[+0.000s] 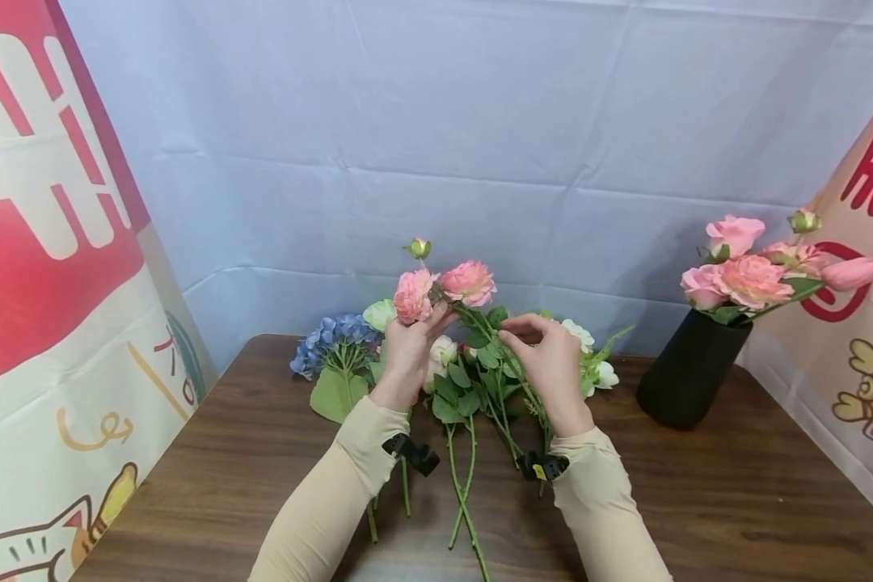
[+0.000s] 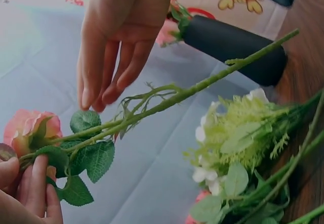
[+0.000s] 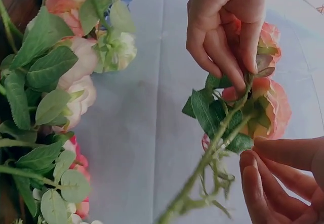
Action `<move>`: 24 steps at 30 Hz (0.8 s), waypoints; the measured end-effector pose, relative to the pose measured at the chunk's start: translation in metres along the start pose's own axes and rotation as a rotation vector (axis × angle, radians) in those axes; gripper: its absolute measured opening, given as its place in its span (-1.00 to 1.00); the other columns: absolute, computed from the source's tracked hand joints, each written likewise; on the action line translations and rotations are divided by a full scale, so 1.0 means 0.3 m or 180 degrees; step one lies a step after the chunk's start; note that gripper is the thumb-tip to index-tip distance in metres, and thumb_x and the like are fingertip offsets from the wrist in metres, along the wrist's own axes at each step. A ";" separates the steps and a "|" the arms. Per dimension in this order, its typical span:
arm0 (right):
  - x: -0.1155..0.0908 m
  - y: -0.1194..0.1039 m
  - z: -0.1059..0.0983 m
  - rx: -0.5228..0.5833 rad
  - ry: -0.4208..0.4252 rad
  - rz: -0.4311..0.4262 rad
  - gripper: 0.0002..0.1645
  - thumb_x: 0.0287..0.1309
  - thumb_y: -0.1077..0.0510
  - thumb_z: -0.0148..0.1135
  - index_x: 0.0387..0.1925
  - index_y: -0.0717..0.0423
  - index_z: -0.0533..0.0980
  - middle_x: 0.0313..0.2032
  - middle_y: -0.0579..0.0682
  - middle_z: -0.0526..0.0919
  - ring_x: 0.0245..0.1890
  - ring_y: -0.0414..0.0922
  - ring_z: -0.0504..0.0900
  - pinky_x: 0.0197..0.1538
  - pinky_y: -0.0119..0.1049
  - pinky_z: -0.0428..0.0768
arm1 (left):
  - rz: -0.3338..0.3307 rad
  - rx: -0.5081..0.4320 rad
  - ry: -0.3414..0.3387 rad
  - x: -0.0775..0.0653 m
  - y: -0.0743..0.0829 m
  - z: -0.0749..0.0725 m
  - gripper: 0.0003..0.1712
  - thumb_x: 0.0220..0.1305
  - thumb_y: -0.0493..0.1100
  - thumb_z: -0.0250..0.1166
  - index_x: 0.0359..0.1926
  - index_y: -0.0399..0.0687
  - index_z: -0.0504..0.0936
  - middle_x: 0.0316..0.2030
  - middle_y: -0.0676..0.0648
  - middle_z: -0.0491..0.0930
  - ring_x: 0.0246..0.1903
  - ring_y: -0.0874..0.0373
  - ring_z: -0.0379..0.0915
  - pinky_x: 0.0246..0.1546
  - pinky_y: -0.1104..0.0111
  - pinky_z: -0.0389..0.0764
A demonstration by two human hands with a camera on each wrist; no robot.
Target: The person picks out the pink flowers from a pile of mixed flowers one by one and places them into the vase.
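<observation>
Pale blue cloth (image 1: 407,105) hangs beyond both hands, behind a brown table (image 1: 240,461). Raised between the hands is a pink flower (image 1: 469,283) with two open blooms and a bud (image 1: 419,248). The left hand (image 1: 407,352) pinches its stem just below the blooms. Thumb and forefinger of the right hand (image 1: 550,356) are close together at a leaf (image 3: 238,142); whether they grip it, I cannot tell. Under the hands lie more stems (image 1: 461,493), with a blue flower (image 1: 338,335) left of the left hand. Right of the right hand, well apart, stands a black vase (image 1: 691,372) holding pink blooms (image 1: 755,281).
</observation>
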State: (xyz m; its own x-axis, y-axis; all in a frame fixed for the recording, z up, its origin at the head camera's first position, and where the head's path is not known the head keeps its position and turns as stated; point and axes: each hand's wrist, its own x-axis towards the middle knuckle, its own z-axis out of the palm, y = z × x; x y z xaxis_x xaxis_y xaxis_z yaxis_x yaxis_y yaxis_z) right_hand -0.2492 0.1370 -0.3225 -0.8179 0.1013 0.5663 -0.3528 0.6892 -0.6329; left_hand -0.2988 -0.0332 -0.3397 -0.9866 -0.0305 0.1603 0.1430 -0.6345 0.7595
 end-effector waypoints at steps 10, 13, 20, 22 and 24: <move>0.001 -0.033 0.010 -0.0163 0.0107 -0.0039 -0.75 -0.07 0.02 0.30 -0.27 -0.05 0.60 -0.39 -0.11 0.67 -0.39 -0.19 0.61 -0.36 -0.23 0.53 | 0.0193 -0.0323 -0.0003 -0.037 0.014 0.030 -0.61 0.05 -0.32 0.25 -0.03 -0.19 0.47 -0.11 -0.18 0.53 -0.25 0.01 0.58 -0.02 0.25 0.45; -0.002 -0.039 0.011 -0.0273 0.0064 -0.0097 -0.73 -0.09 0.03 0.31 -0.26 -0.02 0.60 -0.38 -0.09 0.68 -0.38 -0.18 0.62 -0.35 -0.22 0.54 | 0.0240 -0.0389 -0.0035 -0.047 0.011 0.031 -0.62 0.05 -0.33 0.24 -0.04 -0.21 0.46 -0.15 -0.16 0.55 -0.25 0.00 0.58 -0.02 0.23 0.45; -0.011 -0.045 0.011 -0.0462 -0.0012 -0.0148 -0.68 -0.15 0.10 0.36 -0.24 0.01 0.59 -0.35 -0.02 0.67 -0.37 -0.11 0.63 -0.36 -0.19 0.56 | 0.0294 -0.0514 -0.0172 -0.062 -0.008 0.035 -0.61 0.09 -0.35 0.20 0.00 -0.24 0.44 -0.19 -0.13 0.57 -0.23 0.01 0.58 0.01 0.21 0.43; -0.010 -0.044 0.013 -0.0504 0.0016 -0.0159 -0.68 -0.16 0.11 0.36 -0.24 0.01 0.60 -0.34 -0.01 0.67 -0.37 -0.10 0.62 -0.38 -0.19 0.55 | 0.0278 -0.0559 -0.0184 -0.064 -0.011 0.037 -0.60 0.09 -0.35 0.20 0.00 -0.26 0.43 -0.18 -0.14 0.56 -0.23 0.01 0.58 0.01 0.22 0.43; -0.009 -0.043 0.016 -0.0549 0.0061 -0.0191 -0.68 -0.15 0.11 0.36 -0.24 0.01 0.60 -0.35 0.00 0.68 -0.38 -0.09 0.62 -0.39 -0.19 0.54 | 0.0250 -0.0612 -0.0167 -0.067 -0.013 0.041 -0.61 0.09 -0.36 0.20 0.00 -0.27 0.43 -0.19 -0.14 0.56 -0.24 0.01 0.58 0.01 0.23 0.43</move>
State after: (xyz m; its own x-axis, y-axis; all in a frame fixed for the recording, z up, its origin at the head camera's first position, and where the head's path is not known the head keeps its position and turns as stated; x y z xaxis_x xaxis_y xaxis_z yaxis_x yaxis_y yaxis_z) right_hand -0.2447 0.1245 -0.3184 -0.7885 0.0688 0.6112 -0.3161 0.8071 -0.4986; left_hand -0.2785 -0.0208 -0.3381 -0.9669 -0.0486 0.2505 0.1967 -0.7676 0.6100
